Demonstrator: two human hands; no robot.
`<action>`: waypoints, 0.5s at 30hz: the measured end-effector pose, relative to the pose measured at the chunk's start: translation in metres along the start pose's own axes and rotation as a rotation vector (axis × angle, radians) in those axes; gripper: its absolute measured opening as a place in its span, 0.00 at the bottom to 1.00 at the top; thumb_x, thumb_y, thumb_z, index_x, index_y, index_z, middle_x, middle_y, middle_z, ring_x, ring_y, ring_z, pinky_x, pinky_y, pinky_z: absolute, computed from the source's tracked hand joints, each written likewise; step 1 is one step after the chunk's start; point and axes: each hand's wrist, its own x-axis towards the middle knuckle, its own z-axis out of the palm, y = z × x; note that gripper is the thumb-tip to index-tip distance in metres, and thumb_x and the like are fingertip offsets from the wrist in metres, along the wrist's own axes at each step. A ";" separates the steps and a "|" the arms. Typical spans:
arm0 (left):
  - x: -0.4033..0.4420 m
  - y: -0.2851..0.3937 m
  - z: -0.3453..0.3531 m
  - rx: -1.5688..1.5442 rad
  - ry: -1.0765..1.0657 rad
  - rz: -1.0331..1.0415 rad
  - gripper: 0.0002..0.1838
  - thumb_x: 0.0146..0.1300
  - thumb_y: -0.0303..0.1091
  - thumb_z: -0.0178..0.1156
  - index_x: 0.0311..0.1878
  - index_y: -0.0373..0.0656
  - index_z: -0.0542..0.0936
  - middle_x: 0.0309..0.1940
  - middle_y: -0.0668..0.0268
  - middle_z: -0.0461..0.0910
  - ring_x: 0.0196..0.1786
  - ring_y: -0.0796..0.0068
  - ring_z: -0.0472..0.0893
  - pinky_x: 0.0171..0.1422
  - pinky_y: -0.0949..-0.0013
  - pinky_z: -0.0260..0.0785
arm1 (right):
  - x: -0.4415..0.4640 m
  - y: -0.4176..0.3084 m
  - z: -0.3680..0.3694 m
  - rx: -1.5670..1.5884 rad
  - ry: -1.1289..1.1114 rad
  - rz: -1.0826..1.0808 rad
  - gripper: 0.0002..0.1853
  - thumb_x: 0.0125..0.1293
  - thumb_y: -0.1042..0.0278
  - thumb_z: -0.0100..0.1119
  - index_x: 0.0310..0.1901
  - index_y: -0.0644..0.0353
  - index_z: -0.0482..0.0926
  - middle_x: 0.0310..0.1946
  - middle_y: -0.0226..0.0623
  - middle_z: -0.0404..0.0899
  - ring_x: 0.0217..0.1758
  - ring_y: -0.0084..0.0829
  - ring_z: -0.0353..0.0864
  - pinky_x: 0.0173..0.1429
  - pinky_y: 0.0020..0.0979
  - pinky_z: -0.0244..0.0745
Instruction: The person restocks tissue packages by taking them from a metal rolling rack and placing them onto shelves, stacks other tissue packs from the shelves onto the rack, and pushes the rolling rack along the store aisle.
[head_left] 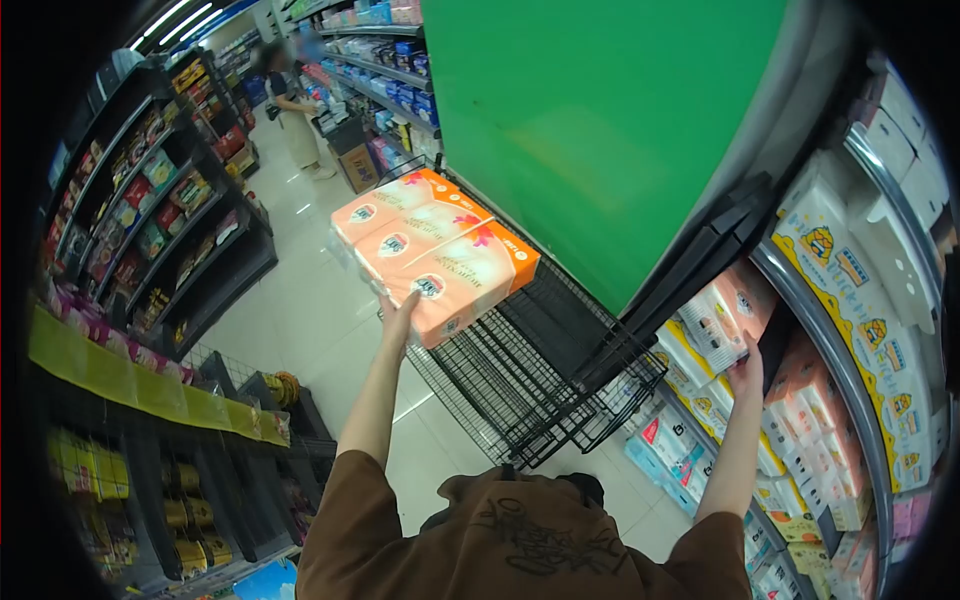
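Note:
My left hand [398, 318] grips the near corner of a large orange-and-peach multi-pack of tissues [430, 250], its thumb on the top face. This pack is at the far end of a black wire rack [490, 375]; how far it rests on the wire cannot be made out. On the right, my right hand [745, 372] is closed on the lower edge of a similar peach tissue pack [722, 318] at the shelf. The fingers behind that pack are partly hidden.
A large green panel [590, 130] stands behind the rack. Stocked shelves curve along the right, with yellow-and-white packs [850, 300] and more peach packs [815, 430]. Snack shelves [150, 200] line the left. A person [292, 110] stands down the aisle beside a cardboard box [356, 167].

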 end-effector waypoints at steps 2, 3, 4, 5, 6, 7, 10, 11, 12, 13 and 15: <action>-0.003 -0.006 -0.012 -0.132 -0.036 -0.037 0.43 0.67 0.40 0.62 0.77 0.42 0.48 0.72 0.53 0.61 0.71 0.57 0.67 0.73 0.57 0.63 | -0.054 0.011 0.013 -0.074 -0.003 -0.195 0.22 0.71 0.66 0.59 0.64 0.57 0.69 0.59 0.39 0.77 0.59 0.31 0.79 0.64 0.36 0.76; -0.004 -0.010 -0.014 -0.202 -0.053 -0.054 0.43 0.67 0.42 0.61 0.77 0.44 0.47 0.73 0.54 0.59 0.72 0.57 0.67 0.73 0.56 0.63 | -0.082 0.025 0.014 -0.032 -0.049 -0.256 0.26 0.71 0.68 0.57 0.69 0.53 0.64 0.64 0.37 0.73 0.64 0.32 0.76 0.67 0.38 0.73; -0.009 -0.014 -0.012 -0.219 0.025 -0.048 0.42 0.69 0.47 0.58 0.77 0.44 0.48 0.74 0.56 0.59 0.72 0.58 0.65 0.74 0.56 0.62 | -0.119 0.039 0.024 0.029 0.013 -0.208 0.29 0.72 0.69 0.56 0.72 0.53 0.60 0.65 0.37 0.72 0.65 0.33 0.75 0.65 0.38 0.76; -0.015 -0.017 -0.011 -0.229 0.103 -0.045 0.41 0.70 0.52 0.55 0.77 0.45 0.49 0.74 0.57 0.59 0.73 0.59 0.64 0.74 0.55 0.61 | -0.157 0.052 0.036 0.049 -0.012 -0.192 0.30 0.72 0.71 0.55 0.73 0.52 0.58 0.66 0.37 0.71 0.66 0.33 0.75 0.64 0.38 0.77; -0.024 -0.022 -0.015 -0.231 0.180 -0.049 0.41 0.71 0.57 0.51 0.77 0.46 0.50 0.74 0.59 0.59 0.74 0.60 0.63 0.75 0.55 0.60 | -0.191 0.069 0.045 0.071 -0.031 -0.169 0.32 0.72 0.72 0.55 0.75 0.50 0.57 0.67 0.37 0.70 0.66 0.34 0.74 0.62 0.38 0.78; -0.026 -0.049 -0.030 -0.245 0.266 -0.019 0.41 0.72 0.60 0.48 0.78 0.47 0.49 0.75 0.61 0.58 0.75 0.60 0.61 0.75 0.54 0.59 | -0.217 0.092 0.048 0.057 -0.029 -0.161 0.33 0.72 0.72 0.56 0.75 0.49 0.56 0.68 0.37 0.69 0.67 0.35 0.74 0.64 0.39 0.78; -0.076 -0.078 -0.021 -0.305 0.571 -0.214 0.40 0.74 0.61 0.43 0.79 0.47 0.48 0.77 0.62 0.54 0.76 0.60 0.60 0.77 0.55 0.56 | -0.275 0.132 0.075 0.095 -0.054 -0.075 0.38 0.71 0.74 0.56 0.77 0.47 0.48 0.71 0.36 0.64 0.68 0.36 0.73 0.66 0.39 0.77; -0.101 -0.110 -0.026 -0.200 0.535 -0.245 0.38 0.74 0.60 0.44 0.77 0.47 0.53 0.73 0.60 0.58 0.71 0.60 0.66 0.71 0.55 0.62 | -0.288 0.137 0.082 0.071 -0.091 -0.022 0.42 0.70 0.76 0.57 0.78 0.46 0.44 0.70 0.40 0.65 0.67 0.35 0.74 0.62 0.37 0.77; -0.124 -0.158 -0.040 -0.091 0.495 -0.266 0.36 0.74 0.60 0.45 0.75 0.46 0.57 0.70 0.59 0.61 0.65 0.61 0.72 0.65 0.55 0.68 | -0.296 0.142 0.087 0.057 -0.131 0.033 0.46 0.69 0.77 0.59 0.79 0.45 0.40 0.69 0.43 0.67 0.65 0.35 0.75 0.59 0.36 0.78; -0.153 -0.211 -0.069 0.175 0.287 -0.363 0.28 0.74 0.54 0.50 0.67 0.42 0.67 0.55 0.60 0.75 0.50 0.71 0.79 0.48 0.65 0.74 | -0.300 0.150 0.088 -0.006 -0.167 0.040 0.46 0.69 0.78 0.59 0.79 0.46 0.40 0.69 0.43 0.67 0.65 0.34 0.75 0.59 0.35 0.77; -0.223 -0.257 -0.090 0.466 -0.191 -0.526 0.24 0.65 0.39 0.64 0.61 0.42 0.73 0.43 0.58 0.81 0.44 0.72 0.81 0.43 0.66 0.74 | -0.298 0.165 0.097 -0.130 -0.266 0.043 0.47 0.68 0.80 0.58 0.79 0.47 0.38 0.68 0.43 0.68 0.63 0.32 0.76 0.60 0.35 0.76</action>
